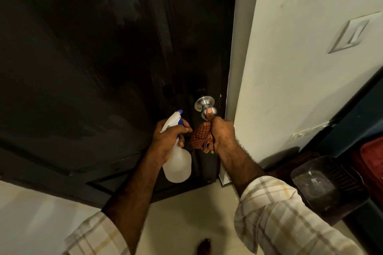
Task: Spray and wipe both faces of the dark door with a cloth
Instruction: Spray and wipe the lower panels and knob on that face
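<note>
The dark door (93,58) fills the left and centre of the view, its right edge meeting a pale frame (234,68); pale smeared streaks show on its upper panel. A brushed-metal door knob (204,105) sits near that edge. The right hand (222,132) holds an orange checked cloth (202,137) bunched in its curled fingers, just below the knob, while its thumb presses on the knob's front. The left hand (169,137) grips the neck of a translucent white spray bottle (178,163) with a white and blue trigger head, nozzle towards the door, the bottle's body hanging below the hand. Both sleeves are pale plaid. To the right are a cream wall (290,68) with a switch plate (354,34), and a dark dustpan (323,184) low beside it
</note>
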Demonstrator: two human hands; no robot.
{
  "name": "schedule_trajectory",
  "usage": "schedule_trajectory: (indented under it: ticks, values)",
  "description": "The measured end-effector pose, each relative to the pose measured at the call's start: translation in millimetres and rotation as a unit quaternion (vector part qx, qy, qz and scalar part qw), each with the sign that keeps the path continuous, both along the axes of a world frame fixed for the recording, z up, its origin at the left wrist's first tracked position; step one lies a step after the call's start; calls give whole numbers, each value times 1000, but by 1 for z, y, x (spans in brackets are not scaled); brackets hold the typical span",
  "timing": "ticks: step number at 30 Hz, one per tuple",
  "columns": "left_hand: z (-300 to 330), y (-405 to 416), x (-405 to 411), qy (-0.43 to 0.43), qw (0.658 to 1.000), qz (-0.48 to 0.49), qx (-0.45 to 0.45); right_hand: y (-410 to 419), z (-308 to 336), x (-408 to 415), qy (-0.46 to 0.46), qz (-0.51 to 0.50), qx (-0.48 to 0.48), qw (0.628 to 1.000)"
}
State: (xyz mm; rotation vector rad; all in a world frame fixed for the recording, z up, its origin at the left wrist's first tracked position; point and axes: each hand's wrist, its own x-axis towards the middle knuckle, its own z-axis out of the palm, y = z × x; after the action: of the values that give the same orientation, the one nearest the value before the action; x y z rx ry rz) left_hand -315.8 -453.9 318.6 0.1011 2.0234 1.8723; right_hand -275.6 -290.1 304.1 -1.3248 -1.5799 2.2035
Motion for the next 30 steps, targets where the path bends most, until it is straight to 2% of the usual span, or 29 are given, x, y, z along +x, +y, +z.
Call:
schedule_trajectory:
  ticks: [4,11,18,23,30]
  values:
    - [0,5,-7,1,1000,7,4,3,-7,-6,-19,-7,35,999]
    - [2,8,-19,-4,1000,12,1,10,-1,-20,-3,10,12,1000]
    - [4,7,-14,-4,1000,21,6,9,-5,-20,-12,36,50,998]
    - [-3,6,-7,-4,1000,9,12,10,-11,0,-18,41,74,996]
    - [-24,34,18,-31,999,-29,-15,58,-17,59,-17,22,42,999]
